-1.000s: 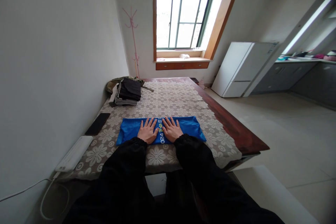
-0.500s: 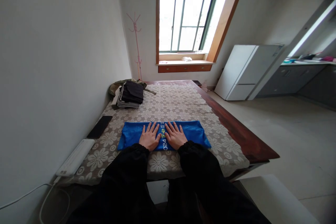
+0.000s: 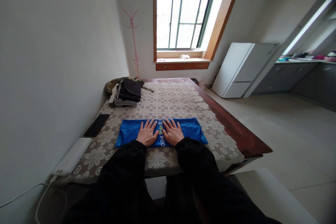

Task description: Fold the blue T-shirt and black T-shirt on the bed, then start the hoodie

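Observation:
A blue garment (image 3: 193,131) with white and yellow print lies folded into a wide flat strip near the front of the table. On its left half rests my left hand (image 3: 147,133), palm down with fingers spread. My right hand (image 3: 172,133) lies flat on the cloth too, just right of the printed lettering. The thumbs are close together over the print, and both hands press on the fabric without gripping it. Part of the lettering is hidden under my hands.
A patterned lace tablecloth (image 3: 173,101) covers the wooden table (image 3: 244,133). Along the left wall are a black phone (image 3: 96,125), a white power strip (image 3: 72,156) with a cable, and a stack of folded dark clothes (image 3: 128,91). A white stool (image 3: 273,196) stands at the right front.
The view has shifted slightly, so everything sits a little further left and higher. My hands stay flat on the blue garment, their fingers slightly closer to the print.

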Tool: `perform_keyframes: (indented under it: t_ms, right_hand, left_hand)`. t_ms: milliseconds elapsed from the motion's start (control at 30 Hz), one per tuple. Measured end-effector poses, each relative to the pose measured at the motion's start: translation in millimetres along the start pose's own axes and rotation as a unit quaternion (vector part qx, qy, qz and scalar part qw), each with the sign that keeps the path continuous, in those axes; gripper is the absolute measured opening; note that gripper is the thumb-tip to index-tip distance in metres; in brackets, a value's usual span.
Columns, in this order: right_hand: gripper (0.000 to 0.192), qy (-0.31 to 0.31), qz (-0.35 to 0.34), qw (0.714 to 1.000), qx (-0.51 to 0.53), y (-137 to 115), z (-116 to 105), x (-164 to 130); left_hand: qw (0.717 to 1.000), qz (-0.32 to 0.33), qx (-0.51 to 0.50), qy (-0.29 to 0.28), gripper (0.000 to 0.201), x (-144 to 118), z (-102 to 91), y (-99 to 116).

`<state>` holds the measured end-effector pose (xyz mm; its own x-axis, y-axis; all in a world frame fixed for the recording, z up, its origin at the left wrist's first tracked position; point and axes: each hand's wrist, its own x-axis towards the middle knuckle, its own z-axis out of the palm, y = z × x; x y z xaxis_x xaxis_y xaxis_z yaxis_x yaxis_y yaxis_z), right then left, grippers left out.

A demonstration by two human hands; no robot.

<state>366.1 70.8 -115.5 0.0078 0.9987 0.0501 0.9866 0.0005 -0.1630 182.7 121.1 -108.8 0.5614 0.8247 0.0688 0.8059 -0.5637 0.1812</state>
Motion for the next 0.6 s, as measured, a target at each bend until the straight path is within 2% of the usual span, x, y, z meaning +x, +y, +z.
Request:
perform_keyframes:
  t_ms: [300, 433, 600]
  right_hand:
    - [0.064, 0.028, -0.007, 1.0, 0.004, -7.7, -3.5, 15.8]
    - [0.065, 0.006, -0.005, 1.0, 0.021, -2.6, 1.9, 18.3]
    - [0.066, -0.006, -0.004, 1.0, 0.028, -1.8, 1.0, 19.1]
  left_hand:
    - [0.997, -0.034, -0.009, 0.066, 0.039, 26.4, -12.6, 10.4]
    - [0.996, -0.018, -0.014, 0.091, 0.047, 29.5, -2.2, 7.2]
    - [0.999, 0.001, -0.001, 0.044, 0.059, 30.0, 10.0, 2.3]
